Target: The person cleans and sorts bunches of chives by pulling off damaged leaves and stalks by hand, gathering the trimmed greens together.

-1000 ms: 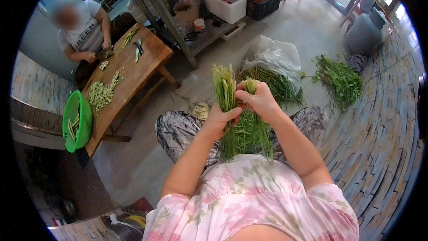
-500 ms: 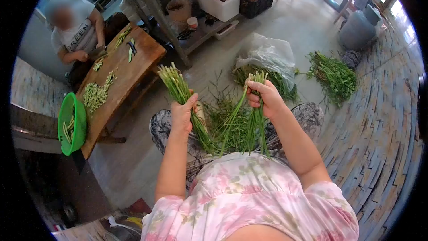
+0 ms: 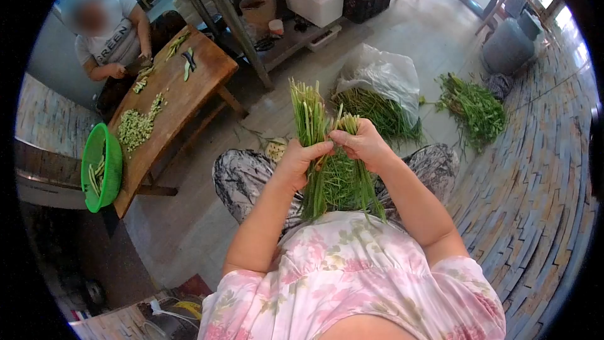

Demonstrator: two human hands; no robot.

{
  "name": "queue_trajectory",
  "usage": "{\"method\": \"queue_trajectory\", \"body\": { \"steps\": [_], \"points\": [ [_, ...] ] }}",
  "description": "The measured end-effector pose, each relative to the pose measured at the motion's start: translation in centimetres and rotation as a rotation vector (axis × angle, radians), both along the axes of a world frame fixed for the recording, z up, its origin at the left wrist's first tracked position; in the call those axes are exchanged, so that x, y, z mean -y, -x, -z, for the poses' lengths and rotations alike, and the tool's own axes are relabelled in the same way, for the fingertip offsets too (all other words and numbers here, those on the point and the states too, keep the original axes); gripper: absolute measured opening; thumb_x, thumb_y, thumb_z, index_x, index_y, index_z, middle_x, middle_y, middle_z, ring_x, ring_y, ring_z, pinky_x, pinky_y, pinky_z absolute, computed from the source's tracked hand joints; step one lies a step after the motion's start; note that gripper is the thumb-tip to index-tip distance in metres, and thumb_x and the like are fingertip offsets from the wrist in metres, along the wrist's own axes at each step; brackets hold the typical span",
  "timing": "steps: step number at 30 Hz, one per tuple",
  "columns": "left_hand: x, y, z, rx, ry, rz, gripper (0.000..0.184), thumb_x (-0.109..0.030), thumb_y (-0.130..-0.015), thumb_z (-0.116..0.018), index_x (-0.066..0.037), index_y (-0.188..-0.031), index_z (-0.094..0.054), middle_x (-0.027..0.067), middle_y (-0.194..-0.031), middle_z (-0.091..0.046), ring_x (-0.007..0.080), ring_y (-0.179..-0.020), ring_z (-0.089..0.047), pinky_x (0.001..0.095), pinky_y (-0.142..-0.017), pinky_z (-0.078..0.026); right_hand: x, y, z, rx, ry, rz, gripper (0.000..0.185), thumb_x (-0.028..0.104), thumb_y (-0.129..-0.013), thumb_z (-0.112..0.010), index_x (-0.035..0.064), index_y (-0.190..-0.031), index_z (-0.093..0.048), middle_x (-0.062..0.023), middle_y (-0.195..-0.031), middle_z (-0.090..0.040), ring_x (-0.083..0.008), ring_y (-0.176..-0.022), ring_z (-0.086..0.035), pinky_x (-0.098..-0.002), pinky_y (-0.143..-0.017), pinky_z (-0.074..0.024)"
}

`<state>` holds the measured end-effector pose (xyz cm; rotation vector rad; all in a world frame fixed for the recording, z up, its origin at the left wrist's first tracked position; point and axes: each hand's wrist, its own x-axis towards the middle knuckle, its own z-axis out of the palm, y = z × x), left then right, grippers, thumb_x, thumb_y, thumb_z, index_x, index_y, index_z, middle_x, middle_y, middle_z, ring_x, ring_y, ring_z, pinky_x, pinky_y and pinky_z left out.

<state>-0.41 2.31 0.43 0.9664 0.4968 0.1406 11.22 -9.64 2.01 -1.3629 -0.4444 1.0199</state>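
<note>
My left hand is closed around a thick bunch of long green stalks, their pale cut ends pointing up and away from me. Beside it, my right hand grips a second, smaller bunch of green stalks, whose tops hang toward my lap. The two hands meet in front of me, thumbs close together at the stems. More loose greens show between and below the bunches, above my lap. Just beyond my hands, a clear plastic bag partly covers a pile of the same stalks on the floor.
A leafy heap of greens lies on the floor at right, near a gas cylinder. At left, another person works at a wooden bench with chopped vegetables and a green basket. A shelf table holds a white bin.
My left hand has moved right with its bunch, from apart on the left to against my right hand. The bunch now stands more upright. My right hand has shifted slightly down.
</note>
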Motion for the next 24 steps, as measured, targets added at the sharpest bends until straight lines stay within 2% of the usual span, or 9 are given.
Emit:
{"method": "queue_trajectory", "body": {
  "steps": [4,7,10,14,18,21,24],
  "points": [
    [-0.4,0.4,0.3,-0.051,0.031,0.045,0.023,-0.012,-0.074,-0.067,-0.005,-0.093,-0.058,0.0031,-0.078,-0.059,0.0125,-0.067,-0.057,0.0242,-0.053,-0.044,0.1,-0.1,0.2,0.246,-0.016,-0.107,0.013,0.015,-0.082,-0.060,0.0026,-0.078,-0.060,0.0026,-0.061,-0.053,-0.0049,-0.047,-0.040,-0.0221,-0.041,-0.0297],
    [-0.9,0.6,0.6,-0.099,0.078,0.094,0.020,-0.015,-0.074,-0.068,-0.006,-0.089,-0.058,0.0024,-0.074,-0.058,0.0124,-0.063,-0.055,0.0244,-0.053,-0.043,0.2,-0.2,-0.3,0.245,0.020,-0.125,0.017,0.014,-0.081,-0.063,0.0074,-0.067,-0.055,0.0049,-0.055,-0.043,-0.0044,-0.045,-0.034,-0.0224,-0.040,-0.0249],
    [-1.0,0.5,0.6,-0.104,0.111,0.104,0.020,-0.017,-0.074,-0.067,-0.007,-0.088,-0.058,0.0021,-0.072,-0.058,0.0110,-0.062,-0.054,0.0235,-0.049,-0.041,0.7,-0.9,-0.3,-0.019,0.078,-0.155,0.019,0.013,-0.080,-0.063,0.0081,-0.066,-0.051,0.0039,-0.054,-0.042,-0.0047,-0.045,-0.035,-0.0225,-0.039,-0.0258],
    [-1.3,0.7,0.7,-0.136,0.072,0.063,0.021,-0.018,-0.074,-0.067,-0.007,-0.089,-0.058,0.0020,-0.071,-0.058,0.0100,-0.060,-0.054,0.0225,-0.046,-0.039,1.5,-2.0,0.0,-0.233,-0.058,0.020,0.018,0.013,-0.080,-0.063,0.0086,-0.069,-0.049,0.0024,-0.056,-0.044,-0.0057,-0.043,-0.036,-0.0214,-0.039,-0.0264],
    [-1.2,0.4,0.7,-0.099,0.083,0.028,0.022,-0.020,-0.075,-0.068,-0.007,-0.089,-0.058,0.0023,-0.073,-0.058,0.0090,-0.059,-0.052,0.0223,-0.045,-0.037,2.2,-3.1,-0.5,-0.224,-0.086,0.010,0.017,0.015,-0.080,-0.064,0.0083,-0.071,-0.050,0.0036,-0.057,-0.043,-0.0047,-0.045,-0.035,-0.0207,-0.039,-0.0251],
    [-0.8,-0.2,-0.5,-0.135,0.080,0.138,0.023,-0.021,-0.075,-0.069,-0.008,-0.089,-0.057,0.0016,-0.075,-0.057,0.0083,-0.060,-0.051,0.0222,-0.045,-0.035,1.9,-2.6,0.1,-0.158,-0.063,-0.083,0.016,0.016,-0.079,-0.065,0.0073,-0.073,-0.053,0.0032,-0.056,-0.044,-0.0049,-0.046,-0.038,-0.0203,-0.039,-0.0268],
    [-0.3,-0.7,0.4,-0.101,0.116,0.159,0.022,-0.020,-0.074,-0.069,-0.008,-0.088,-0.056,0.0003,-0.071,-0.055,0.0082,-0.057,-0.049,0.0216,-0.044,-0.033,1.5,-2.0,-0.1,-0.132,-0.025,-0.122,0.016,0.016,-0.078,-0.067,0.0075,-0.075,-0.054,0.0045,-0.056,-0.043,-0.0043,-0.046,-0.037,-0.0201,-0.039,-0.0265]
  ]
}}
